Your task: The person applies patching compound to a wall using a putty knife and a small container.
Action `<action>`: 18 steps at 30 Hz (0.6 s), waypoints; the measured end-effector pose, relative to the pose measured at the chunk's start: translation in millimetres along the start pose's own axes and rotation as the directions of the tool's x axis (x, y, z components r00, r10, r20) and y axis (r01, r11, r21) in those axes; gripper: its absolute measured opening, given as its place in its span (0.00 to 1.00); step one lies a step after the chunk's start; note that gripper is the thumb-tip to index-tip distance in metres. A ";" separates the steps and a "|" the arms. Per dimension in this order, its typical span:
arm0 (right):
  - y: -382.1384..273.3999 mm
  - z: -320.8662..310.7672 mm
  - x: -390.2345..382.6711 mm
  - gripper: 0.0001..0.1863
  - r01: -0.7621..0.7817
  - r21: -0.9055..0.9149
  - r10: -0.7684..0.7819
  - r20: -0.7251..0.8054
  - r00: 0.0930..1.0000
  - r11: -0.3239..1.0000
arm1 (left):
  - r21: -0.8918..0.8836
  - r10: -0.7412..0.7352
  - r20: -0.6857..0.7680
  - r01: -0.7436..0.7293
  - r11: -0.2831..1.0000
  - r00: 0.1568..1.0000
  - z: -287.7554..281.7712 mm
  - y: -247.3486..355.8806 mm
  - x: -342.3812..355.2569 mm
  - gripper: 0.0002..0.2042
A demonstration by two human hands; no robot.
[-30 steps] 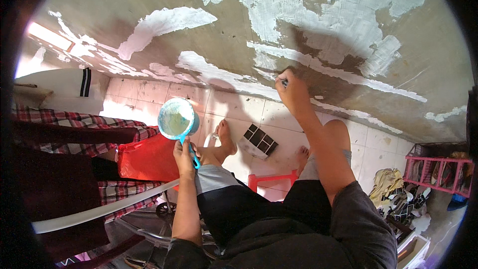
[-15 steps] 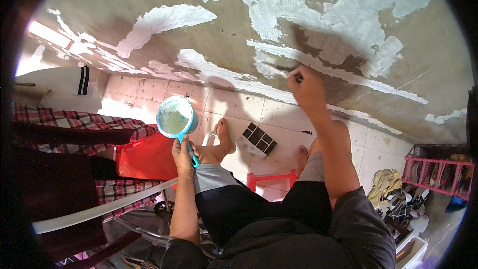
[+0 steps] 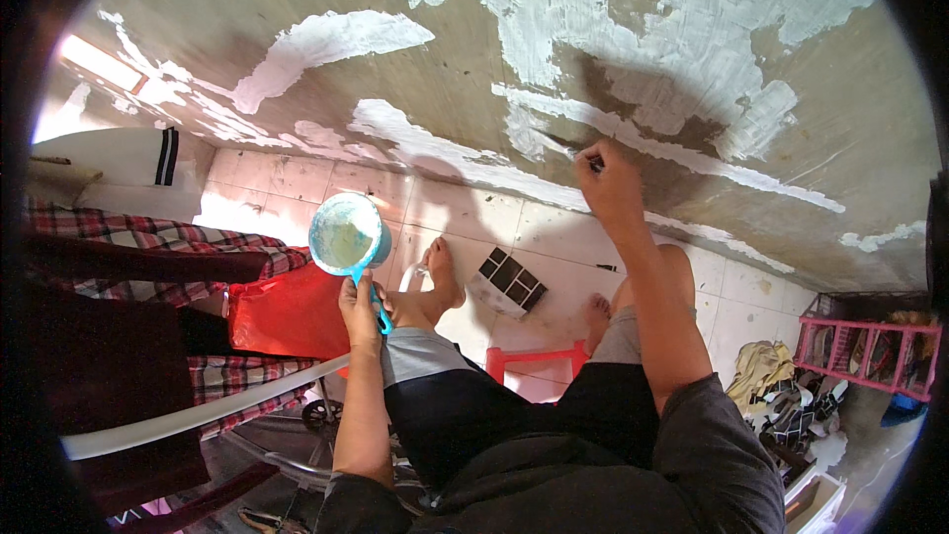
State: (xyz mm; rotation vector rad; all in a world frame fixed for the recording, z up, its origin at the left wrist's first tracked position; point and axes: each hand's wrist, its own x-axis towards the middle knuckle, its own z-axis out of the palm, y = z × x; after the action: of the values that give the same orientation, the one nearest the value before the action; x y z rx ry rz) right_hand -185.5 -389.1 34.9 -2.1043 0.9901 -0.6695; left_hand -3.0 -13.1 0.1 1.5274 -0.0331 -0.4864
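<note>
My left hand (image 3: 360, 307) is closed round the handle of a light-blue plastic dipper (image 3: 382, 249). White paste coats the dipper's rim and inside, with a paler greenish mass at the bottom. My right hand (image 3: 611, 188) grips a putty knife whose thin blade (image 3: 557, 145) is at the wall; the fingers hide most of its handle. Around the blade the grey-brown wall (image 3: 465, 49) carries rough white patches, one of them a long strip (image 3: 682, 153) running past my right hand.
Between my bare feet a red plastic stool (image 3: 537, 351) and a dark-and-white tiled piece (image 3: 509, 282) are on the floor. A red bag (image 3: 282, 311), plaid cloth and a curved white rail (image 3: 188, 430) crowd the left. A pink rack (image 3: 870, 351) and piled cloth (image 3: 766, 371) are at the right.
My right hand and the putty knife have shifted slightly down and to the right along the wall. The left hand holds the dipper in nearly the same place.
</note>
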 end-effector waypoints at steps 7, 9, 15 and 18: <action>37.8 58.8 2.6 0.08 0.025 -0.074 -0.025 0.001 1.000 0.997 | -0.008 0.009 0.013 -0.009 1.000 1.000 5.3 5.0 -0.7 0.10; 42.1 55.0 8.1 0.09 0.048 -0.063 -0.050 -0.044 0.998 0.997 | 0.012 0.013 0.003 -0.013 1.000 1.000 4.7 4.4 0.4 0.11; 10.4 -6.4 3.5 0.09 0.060 0.011 -0.059 -0.078 0.995 0.998 | -0.014 0.002 -0.004 -0.002 1.000 1.000 -0.5 2.3 -1.7 0.11; 10.4 -7.1 -1.0 0.09 0.047 -0.027 -0.048 -0.034 0.998 0.999 | -0.007 0.005 -0.007 -0.005 1.000 1.000 -2.9 0.1 -1.5 0.11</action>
State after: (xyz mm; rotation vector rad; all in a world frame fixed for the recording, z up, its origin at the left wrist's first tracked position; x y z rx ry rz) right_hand -195.5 -395.8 31.1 -2.1518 0.9754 -0.7230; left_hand -3.4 -9.9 0.4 1.5214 -0.0297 -0.4765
